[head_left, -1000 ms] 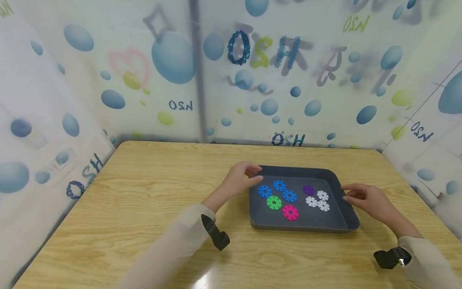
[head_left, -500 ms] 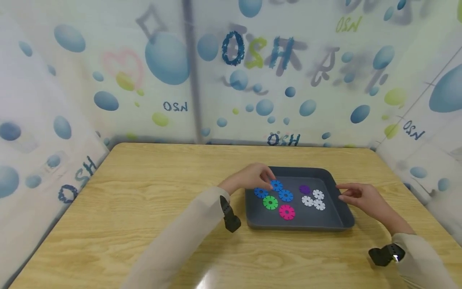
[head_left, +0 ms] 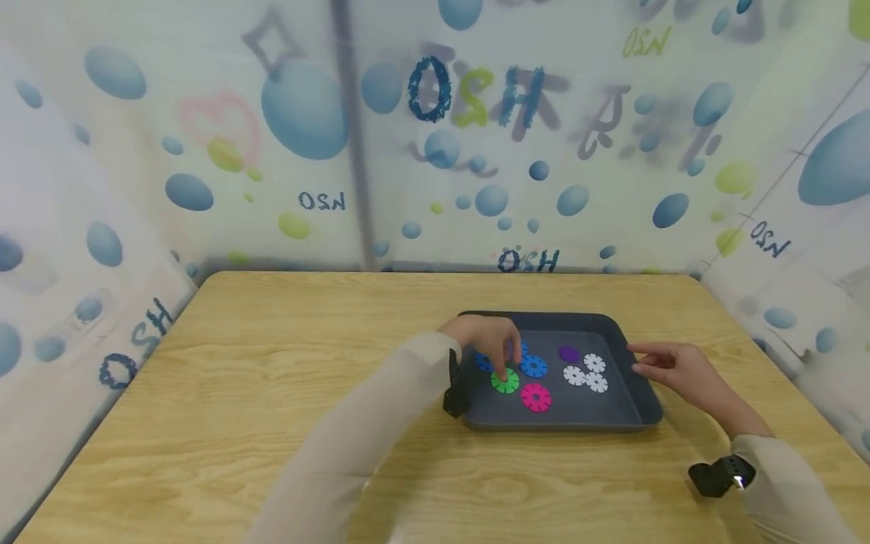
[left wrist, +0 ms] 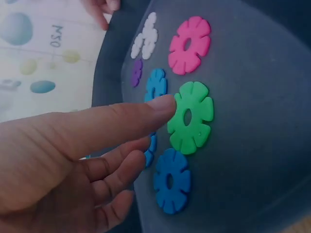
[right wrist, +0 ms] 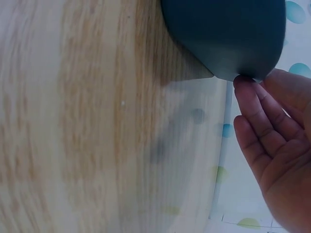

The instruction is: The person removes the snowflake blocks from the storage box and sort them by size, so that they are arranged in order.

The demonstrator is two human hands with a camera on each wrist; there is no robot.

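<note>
- Change: the left hand [head_left: 489, 338] has swung in from the tray's 10-o'clock rim, past the blue pieces [head_left: 539, 369], and down toward the green piece [head_left: 510, 384]. The right hand [head_left: 683, 375] has stayed at the tray's 3-o'clock rim.
- Meaning: the pieces seem to lie as before, so I judge this a reach among them, with the tray apparently steadied from the other side.
- Left hand: thumb stretched out, fingers half bent, a moderate gap between thumb and index finger. It holds nothing that shows. The thumb tip overlaps the green piece's edge in the left wrist view; whether it touches, I cannot tell.
- Right hand: fingers fairly straight, a narrow gap between thumb and index finger, tips touching the tray's rim and lifting nothing that shows.
- Places: the tray [head_left: 571, 408] sits toward 2 to 3 o'clock on the counter [head_left: 306, 363]. Within it, the green piece is at 9 o'clock, blues around 9 to 10, the pink piece [head_left: 541, 400] near 7, the purple piece [head_left: 569, 354] near 1 and the white pieces [head_left: 592, 384] at 3.
</note>
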